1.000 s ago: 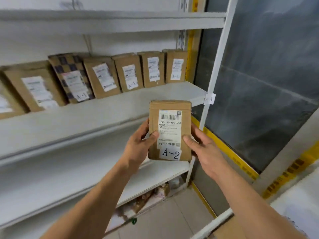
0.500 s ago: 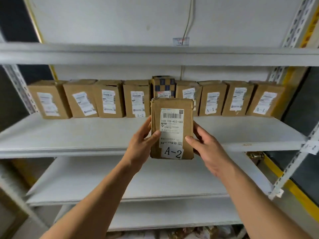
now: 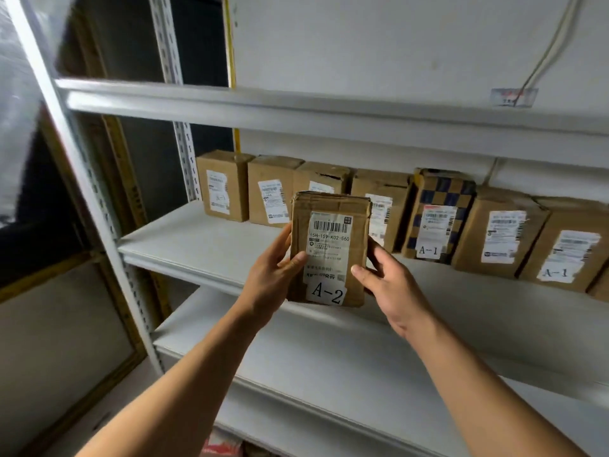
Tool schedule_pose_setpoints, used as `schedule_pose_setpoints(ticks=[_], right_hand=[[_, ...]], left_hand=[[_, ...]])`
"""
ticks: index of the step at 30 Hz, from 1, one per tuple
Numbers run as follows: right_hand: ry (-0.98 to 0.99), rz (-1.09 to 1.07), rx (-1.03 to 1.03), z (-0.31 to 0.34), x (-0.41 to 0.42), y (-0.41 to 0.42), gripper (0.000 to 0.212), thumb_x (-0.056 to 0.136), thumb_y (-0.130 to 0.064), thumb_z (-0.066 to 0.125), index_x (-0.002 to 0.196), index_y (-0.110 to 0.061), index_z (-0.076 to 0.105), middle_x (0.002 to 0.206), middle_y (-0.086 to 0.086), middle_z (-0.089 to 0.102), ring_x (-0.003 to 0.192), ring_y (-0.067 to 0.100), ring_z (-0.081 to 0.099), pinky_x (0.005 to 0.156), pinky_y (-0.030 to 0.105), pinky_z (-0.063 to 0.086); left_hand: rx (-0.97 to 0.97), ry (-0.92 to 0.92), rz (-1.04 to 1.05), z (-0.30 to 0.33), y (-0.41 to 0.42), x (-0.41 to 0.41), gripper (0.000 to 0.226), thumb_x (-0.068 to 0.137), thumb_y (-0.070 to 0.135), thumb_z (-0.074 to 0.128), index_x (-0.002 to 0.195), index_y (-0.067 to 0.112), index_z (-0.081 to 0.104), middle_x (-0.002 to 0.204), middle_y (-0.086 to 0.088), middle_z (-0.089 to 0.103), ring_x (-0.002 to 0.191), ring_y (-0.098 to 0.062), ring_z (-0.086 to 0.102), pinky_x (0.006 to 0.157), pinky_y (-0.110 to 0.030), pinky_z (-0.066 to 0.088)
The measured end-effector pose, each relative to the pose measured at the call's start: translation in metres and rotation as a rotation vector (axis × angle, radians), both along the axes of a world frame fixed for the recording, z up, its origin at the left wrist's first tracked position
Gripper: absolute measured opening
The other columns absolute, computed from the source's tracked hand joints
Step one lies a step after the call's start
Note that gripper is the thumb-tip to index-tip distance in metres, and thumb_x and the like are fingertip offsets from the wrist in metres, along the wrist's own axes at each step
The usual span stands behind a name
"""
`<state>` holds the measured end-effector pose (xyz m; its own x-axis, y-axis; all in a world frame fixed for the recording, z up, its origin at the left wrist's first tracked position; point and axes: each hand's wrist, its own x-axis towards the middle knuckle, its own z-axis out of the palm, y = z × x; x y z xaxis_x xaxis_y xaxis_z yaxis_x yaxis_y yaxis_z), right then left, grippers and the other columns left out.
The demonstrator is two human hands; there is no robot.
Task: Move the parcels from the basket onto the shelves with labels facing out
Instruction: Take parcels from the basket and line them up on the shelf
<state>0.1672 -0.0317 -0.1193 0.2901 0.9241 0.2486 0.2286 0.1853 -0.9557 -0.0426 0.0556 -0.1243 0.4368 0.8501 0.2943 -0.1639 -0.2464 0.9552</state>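
Head view: parcel [image 3: 330, 250] between both grips.

Brown parcel [image 3: 329, 252] upright, A-2 label facing viewer, before shelves [image 3: 204, 245]

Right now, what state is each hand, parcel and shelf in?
Left hand: grips the held parcel's left edge.
Right hand: grips its right edge.
Held parcel: upright, off the shelves, A-2 label toward the camera.
Shelved parcels: upright in a row, labels facing out.
Middle shelf: carries the row, front strip bare.
Lower shelf: bare where visible.
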Motion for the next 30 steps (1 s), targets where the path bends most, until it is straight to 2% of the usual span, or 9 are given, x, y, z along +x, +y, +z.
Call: schedule_pose_setpoints(ticks=[1,6,11,15,20,24,26,29,30], right_hand=[[-0.002,0.025,0.005,0.001,-0.004,0.014,0.044,0.102,-0.008,0.067,0.130,-0.041,0.061,0.120,-0.031,0.072,0.119,-0.010,0.063,0.102,0.019,0.051],[-0.044,0.141,0.012,0.003,-0.020,0.081,0.047,0.101,-0.016,0.070,0.145,-0.032,0.059,0.137,-0.013,0.070,0.132,0.008,0.062,0.118,0.045,0.046],[-0.091,0.230,0.019,0.008,-0.050,0.131,0.042,0.102,-0.015,0.069,0.127,-0.048,0.065,0.135,-0.022,0.069,0.132,0.002,0.060,0.117,0.040,0.046],[-0.106,0.257,0.004,0.009,-0.081,0.170,0.043,0.101,-0.011,0.069,0.125,-0.047,0.063,0.125,-0.019,0.074,0.121,0.002,0.067,0.111,0.039,0.053],[-0.129,0.219,0.047,0.001,-0.130,0.223,0.063,0.096,-0.011,0.074,0.115,-0.070,0.062,0.131,-0.016,0.071,0.127,0.008,0.065,0.112,0.045,0.052],[-0.114,0.178,0.034,-0.023,-0.169,0.272,0.057,0.093,-0.017,0.074,0.121,-0.065,0.062,0.127,-0.018,0.073,0.126,0.008,0.065,0.110,0.047,0.054],[-0.056,0.130,0.008,-0.028,-0.190,0.287,0.059,0.096,-0.003,0.071,0.132,-0.049,0.063,0.123,-0.021,0.071,0.120,0.000,0.065,0.108,0.041,0.056],[-0.011,0.068,-0.027,-0.028,-0.213,0.303,0.067,0.097,0.006,0.067,0.152,-0.026,0.045,0.119,-0.030,0.057,0.101,-0.026,0.056,0.093,0.003,0.045],[-0.010,0.052,-0.028,-0.028,-0.219,0.308,0.069,0.097,0.005,0.067,0.155,-0.024,0.042,0.128,-0.024,0.059,0.107,-0.024,0.055,0.097,0.004,0.043]], left_hand=[[-0.001,-0.004,0.027,0.001,0.008,-0.007,0.058,0.109,0.018,0.053,0.158,0.045,0.039,0.149,0.011,0.060,0.132,-0.016,0.062,0.091,-0.040,0.062],[-0.022,-0.013,0.145,0.004,0.046,-0.034,0.058,0.109,0.020,0.053,0.159,0.046,0.037,0.152,0.011,0.057,0.131,-0.017,0.061,0.098,-0.049,0.060],[-0.015,-0.037,0.247,0.003,0.078,-0.065,0.058,0.109,0.021,0.053,0.158,0.048,0.038,0.152,0.011,0.056,0.131,-0.017,0.062,0.089,-0.038,0.063],[-0.012,-0.012,0.298,0.001,0.108,-0.095,0.056,0.110,0.021,0.051,0.157,0.049,0.038,0.147,0.013,0.061,0.130,-0.016,0.063,0.091,-0.037,0.062],[-0.039,0.029,0.353,-0.005,0.163,-0.136,0.054,0.111,0.015,0.048,0.155,0.045,0.044,0.139,0.009,0.067,0.131,-0.018,0.062,0.108,-0.053,0.052],[-0.067,0.080,0.333,-0.014,0.213,-0.171,0.056,0.110,0.012,0.048,0.155,0.046,0.044,0.140,0.009,0.066,0.135,-0.018,0.059,0.114,-0.058,0.046],[-0.064,0.102,0.309,-0.017,0.236,-0.187,0.058,0.110,0.010,0.047,0.156,0.045,0.042,0.141,0.009,0.066,0.134,-0.016,0.059,0.114,-0.056,0.047],[-0.032,0.137,0.275,-0.015,0.264,-0.202,0.059,0.110,0.006,0.045,0.156,0.042,0.043,0.139,0.010,0.066,0.133,-0.013,0.060,0.112,-0.051,0.049],[-0.021,0.144,0.265,-0.014,0.273,-0.205,0.059,0.110,0.005,0.045,0.155,0.043,0.044,0.138,0.010,0.067,0.132,-0.013,0.061,0.111,-0.050,0.050]])
